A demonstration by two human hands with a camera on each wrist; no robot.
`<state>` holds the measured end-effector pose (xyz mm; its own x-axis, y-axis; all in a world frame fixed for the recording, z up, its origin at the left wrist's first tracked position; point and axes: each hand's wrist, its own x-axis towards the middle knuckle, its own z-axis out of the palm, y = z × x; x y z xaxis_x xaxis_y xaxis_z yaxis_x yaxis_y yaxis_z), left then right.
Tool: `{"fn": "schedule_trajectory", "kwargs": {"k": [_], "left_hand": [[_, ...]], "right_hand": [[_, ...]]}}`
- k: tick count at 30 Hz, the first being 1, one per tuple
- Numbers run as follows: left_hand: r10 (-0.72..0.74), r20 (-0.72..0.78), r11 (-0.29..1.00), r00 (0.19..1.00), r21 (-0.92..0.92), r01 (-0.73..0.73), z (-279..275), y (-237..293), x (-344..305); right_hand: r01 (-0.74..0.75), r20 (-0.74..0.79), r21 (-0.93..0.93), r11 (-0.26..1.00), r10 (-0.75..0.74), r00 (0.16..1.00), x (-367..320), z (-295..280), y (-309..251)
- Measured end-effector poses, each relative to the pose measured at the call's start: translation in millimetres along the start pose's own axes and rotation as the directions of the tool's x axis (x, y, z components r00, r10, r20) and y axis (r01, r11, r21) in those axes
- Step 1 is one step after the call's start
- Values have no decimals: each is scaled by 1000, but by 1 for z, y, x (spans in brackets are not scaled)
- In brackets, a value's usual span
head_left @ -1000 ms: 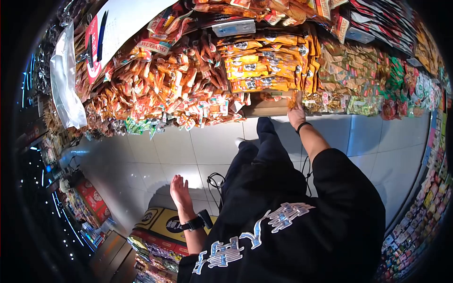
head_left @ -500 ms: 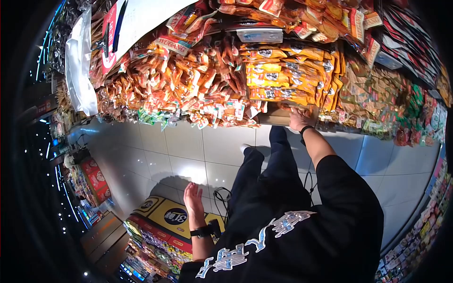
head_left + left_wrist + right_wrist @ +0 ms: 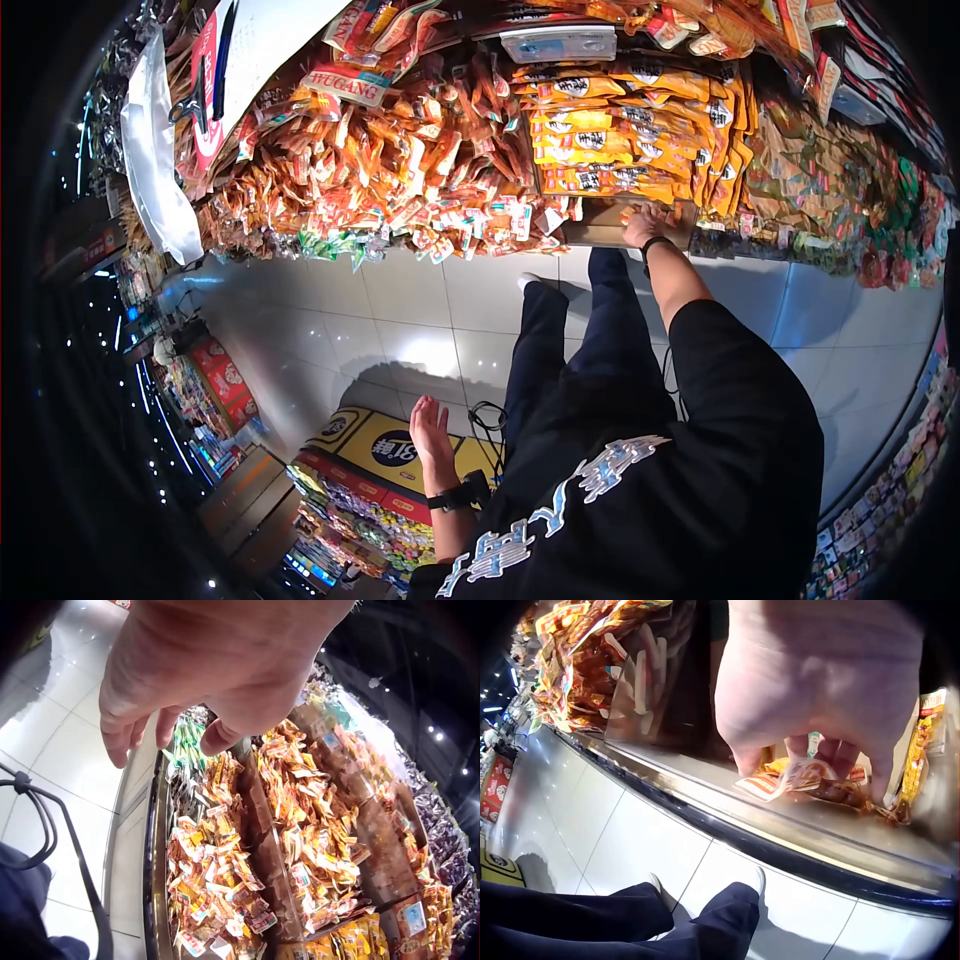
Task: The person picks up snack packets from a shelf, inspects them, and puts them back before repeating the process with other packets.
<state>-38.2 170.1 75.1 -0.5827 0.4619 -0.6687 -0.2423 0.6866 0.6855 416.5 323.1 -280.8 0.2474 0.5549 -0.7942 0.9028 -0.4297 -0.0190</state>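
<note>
My right hand [image 3: 648, 226] reaches into the front compartment [image 3: 590, 232] below the rows of yellow snack packets [image 3: 610, 140]. In the right wrist view its fingers and thumb curl down around a small clear-wrapped snack packet [image 3: 817, 780] with orange-and-white print, lying in the bottom. The palm hides part of the packet. Another packet [image 3: 917, 761], yellow and red, leans at the compartment's right side. My left hand [image 3: 431, 432] hangs in the air over the floor, fingers loosely extended, holding nothing. In the left wrist view, bins of red-orange packets [image 3: 300, 817] lie beyond it.
A heap of red-orange packets [image 3: 400, 180] fills the bin on the left. White paper with a pen [image 3: 222, 60] and a clear plastic bag [image 3: 155, 150] lie at the upper left. Yellow boxes [image 3: 385, 445] stand behind the left hand. A cable [image 3: 487, 418] hangs beside the leg.
My right hand has moved from the compartment's right end, where it held an orange packet upright, slightly left and down into the compartment. The left hand stays raised; the head view has shifted.
</note>
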Motion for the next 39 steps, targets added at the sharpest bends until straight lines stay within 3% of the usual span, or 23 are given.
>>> {"fn": "schedule_trajectory", "kwargs": {"k": [3,7,9,12,16,20,25,30,32,33,34,36,37,38,39], "left_hand": [[3,36,1000,999,12,-4,9,1,4],[-9,65,1000,998,9,9,15,0,5],[-12,71,1000,997,8,11,21,0,8],[-7,91,1000,996,1,7,28,0,9],[-13,118,1000,993,-12,15,34,2,5],[-19,136,999,991,-29,24,34,-5,7],[-25,194,999,981,32,19,44,0,2],[-17,256,999,967,49,5,56,8,4],[-10,294,999,956,37,-1,65,11,7],[-6,316,1000,949,27,-2,70,12,8],[-1,338,1000,941,14,-4,76,14,9],[40,423,995,905,66,-75,90,20,4],[61,473,986,879,106,-126,99,25,-1],[81,519,974,851,141,-178,106,28,-2],[103,578,958,809,160,-237,112,29,0]], "right_hand": [[60,-93,105,993,-50,994,9,25,14],[130,-213,109,985,-105,971,7,44,26],[233,-229,139,963,-197,953,4,44,37],[276,-131,366,889,-244,961,-11,34,48],[502,-234,144,853,-463,855,-61,2,51],[479,-307,11,878,-453,837,-44,31,47],[438,-364,69,896,-386,847,-54,30,35],[409,-365,279,869,-298,882,-67,14,47],[371,-385,431,823,-204,900,-58,19,52],[382,-470,477,791,-138,872,-60,17,54],[375,-440,594,712,-103,892,-61,15,55],[500,-428,769,398,-259,866,-77,2,63],[411,-339,880,240,-291,895,-112,-30,59],[353,-254,876,329,-309,917,-113,-32,60],[270,-154,917,294,-361,920,-146,-61,55]]}}
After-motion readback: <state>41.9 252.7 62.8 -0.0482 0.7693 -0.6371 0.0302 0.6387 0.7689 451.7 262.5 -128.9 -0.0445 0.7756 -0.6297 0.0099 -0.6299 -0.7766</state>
